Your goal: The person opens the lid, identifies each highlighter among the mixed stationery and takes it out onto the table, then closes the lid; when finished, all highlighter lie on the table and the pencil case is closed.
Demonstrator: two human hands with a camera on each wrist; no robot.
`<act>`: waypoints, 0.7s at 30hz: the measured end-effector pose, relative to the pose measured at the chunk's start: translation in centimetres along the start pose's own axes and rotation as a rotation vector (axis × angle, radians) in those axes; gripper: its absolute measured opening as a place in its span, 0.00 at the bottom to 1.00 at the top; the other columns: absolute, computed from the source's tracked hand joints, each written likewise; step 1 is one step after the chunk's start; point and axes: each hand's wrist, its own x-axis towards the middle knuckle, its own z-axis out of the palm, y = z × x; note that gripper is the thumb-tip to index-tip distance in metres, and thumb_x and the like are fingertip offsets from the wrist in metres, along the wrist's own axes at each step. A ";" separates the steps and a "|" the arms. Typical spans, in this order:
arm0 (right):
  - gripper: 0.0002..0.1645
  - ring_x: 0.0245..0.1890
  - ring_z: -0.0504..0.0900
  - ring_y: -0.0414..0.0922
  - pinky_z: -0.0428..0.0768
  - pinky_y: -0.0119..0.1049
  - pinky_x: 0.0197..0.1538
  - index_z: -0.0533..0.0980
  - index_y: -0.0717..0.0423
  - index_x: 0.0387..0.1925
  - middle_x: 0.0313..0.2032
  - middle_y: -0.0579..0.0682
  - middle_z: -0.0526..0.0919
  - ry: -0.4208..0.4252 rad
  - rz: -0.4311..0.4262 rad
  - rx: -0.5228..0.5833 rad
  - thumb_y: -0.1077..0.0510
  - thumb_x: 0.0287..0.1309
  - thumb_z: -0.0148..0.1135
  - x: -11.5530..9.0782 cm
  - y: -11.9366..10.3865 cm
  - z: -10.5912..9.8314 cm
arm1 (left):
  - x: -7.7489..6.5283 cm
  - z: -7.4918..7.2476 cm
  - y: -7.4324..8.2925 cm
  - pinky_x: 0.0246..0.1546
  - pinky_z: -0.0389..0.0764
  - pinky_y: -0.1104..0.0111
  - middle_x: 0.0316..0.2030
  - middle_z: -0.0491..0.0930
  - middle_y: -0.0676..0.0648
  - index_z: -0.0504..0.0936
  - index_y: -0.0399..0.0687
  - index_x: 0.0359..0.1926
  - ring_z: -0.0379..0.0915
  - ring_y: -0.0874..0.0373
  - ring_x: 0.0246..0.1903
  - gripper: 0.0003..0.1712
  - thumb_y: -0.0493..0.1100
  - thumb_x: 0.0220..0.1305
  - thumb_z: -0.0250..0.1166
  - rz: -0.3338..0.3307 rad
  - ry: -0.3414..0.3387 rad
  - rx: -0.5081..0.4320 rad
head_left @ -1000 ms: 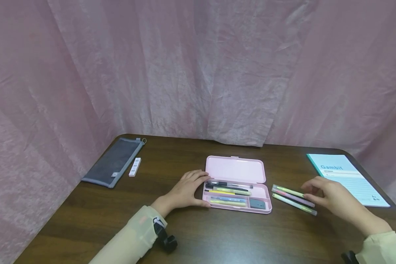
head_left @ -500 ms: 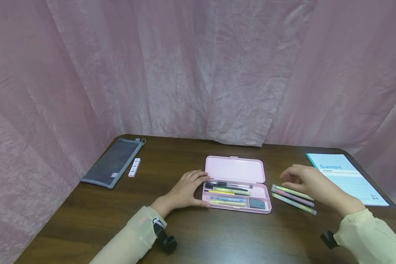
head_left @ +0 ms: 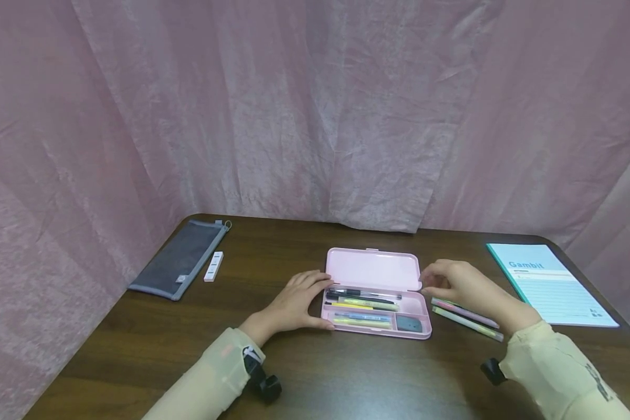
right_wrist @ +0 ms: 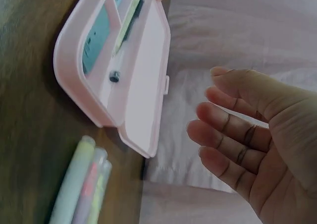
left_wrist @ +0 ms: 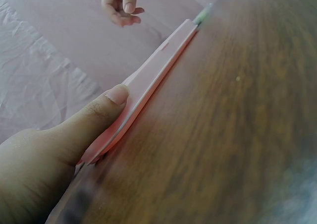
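A pink pencil case (head_left: 374,269) lies with its lid raised, its tray holding several pens (head_left: 370,304) and a grey-blue block (head_left: 409,324) in the front right compartment. My left hand (head_left: 296,304) holds the case's left end, the thumb (left_wrist: 117,95) along the front wall and the other fingers at the hinge side. Above the case's right end hovers my right hand (head_left: 464,287), loosely curled and holding nothing in the right wrist view. Three highlighters (head_left: 468,325) lie side by side on the table below it; the hand partly covers the rearmost in the head view.
At the far left lies a grey mesh zip pouch (head_left: 181,256), with a small white box-shaped eraser (head_left: 213,266) beside it. A notebook (head_left: 553,286) marked Gambit sits at the right edge of the brown table (head_left: 346,379). Pink curtains (head_left: 315,116) hang behind.
My right hand has moved left from the right ends of the highlighters to above the case's right edge. The highlighters stayed on the table, and my left hand has kept its place.
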 end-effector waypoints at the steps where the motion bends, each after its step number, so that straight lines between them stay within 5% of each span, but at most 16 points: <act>1: 0.12 0.29 0.74 0.35 0.76 0.29 0.31 0.78 0.52 0.37 0.30 0.41 0.79 -0.011 0.005 0.011 0.55 0.48 0.65 0.2 -0.1 0.2 | 0.0 0.0 0.0 0.66 0.52 0.54 0.64 0.59 0.55 0.61 0.61 0.63 0.49 0.55 0.67 0.55 0.84 0.36 0.47 -0.001 0.000 0.000; 21: 0.11 0.28 0.73 0.33 0.77 0.29 0.36 0.78 0.52 0.37 0.28 0.39 0.79 -0.143 -0.051 0.087 0.54 0.50 0.63 2.4 -0.3 5.3 | 0.0 0.0 0.0 0.66 0.52 0.53 0.64 0.59 0.55 0.60 0.62 0.64 0.48 0.53 0.67 0.55 0.84 0.35 0.47 -0.006 -0.010 0.006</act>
